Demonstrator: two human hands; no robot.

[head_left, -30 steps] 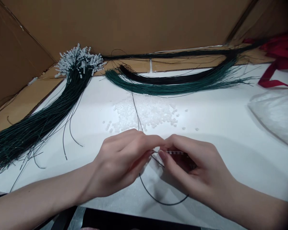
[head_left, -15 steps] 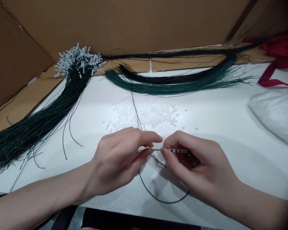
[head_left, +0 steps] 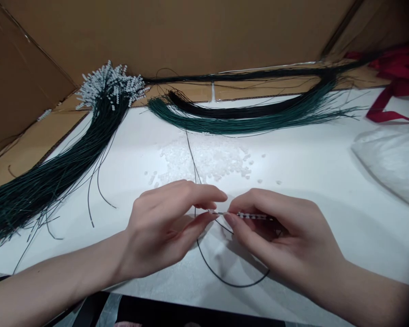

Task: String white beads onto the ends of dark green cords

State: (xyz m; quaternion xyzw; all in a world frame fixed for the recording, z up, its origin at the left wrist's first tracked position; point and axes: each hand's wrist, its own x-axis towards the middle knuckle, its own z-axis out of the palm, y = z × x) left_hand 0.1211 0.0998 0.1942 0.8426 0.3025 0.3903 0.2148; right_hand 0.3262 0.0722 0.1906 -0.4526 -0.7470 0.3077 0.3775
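Note:
A thin dark green wire [head_left: 236, 286] loops below my hands and crosses over the white surface. My right hand [head_left: 286, 231] pinches it between thumb and index finger, with a short row of small white beads [head_left: 255, 216] lying along the wire inside the fingers. My left hand [head_left: 170, 222] faces it from the left, thumb and a finger closed on a tiny white bead [head_left: 211, 210] at the wire, index finger stretched out above. A short bare piece of wire shows between the two hands.
Loose white beads [head_left: 207, 156] lie heaped beyond my hands. Bead-tipped wires [head_left: 98, 122] form a thick bundle at left; plain green wires [head_left: 231, 125] lie at the back. On the right are a clear plastic bag [head_left: 391, 159] and red ribbon [head_left: 381, 106]. Cardboard walls [head_left: 191, 36] stand behind.
Both hands have shifted slightly left. The bare wire between the fingertips looks a little shorter, and the bead row shows more clearly behind my right fingertips.

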